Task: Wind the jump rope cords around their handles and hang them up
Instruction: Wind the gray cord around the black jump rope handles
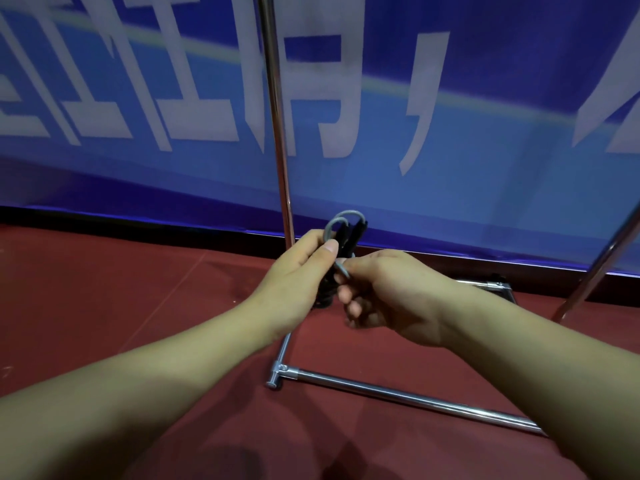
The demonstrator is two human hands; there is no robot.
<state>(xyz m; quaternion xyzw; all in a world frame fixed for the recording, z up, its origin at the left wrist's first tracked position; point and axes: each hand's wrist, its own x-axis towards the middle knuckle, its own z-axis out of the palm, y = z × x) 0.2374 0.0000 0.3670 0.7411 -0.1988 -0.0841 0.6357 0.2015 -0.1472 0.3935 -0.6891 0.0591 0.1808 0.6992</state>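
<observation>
My left hand (298,271) grips the two black jump rope handles (348,237) together, held upright above the red floor. A grey cord (341,218) loops out over the top of the handles. My right hand (384,292) pinches a stretch of that grey cord right beside the handles, its fingers curled. The lower ends of the handles are hidden behind my left hand. Both hands are in front of the chrome rack's upright pole (277,133).
A chrome rack stands on the red floor (121,289), with a base bar (398,396) running right below my arms and a second slanted pole (595,268) at the right. A blue banner (485,150) with large white characters fills the background.
</observation>
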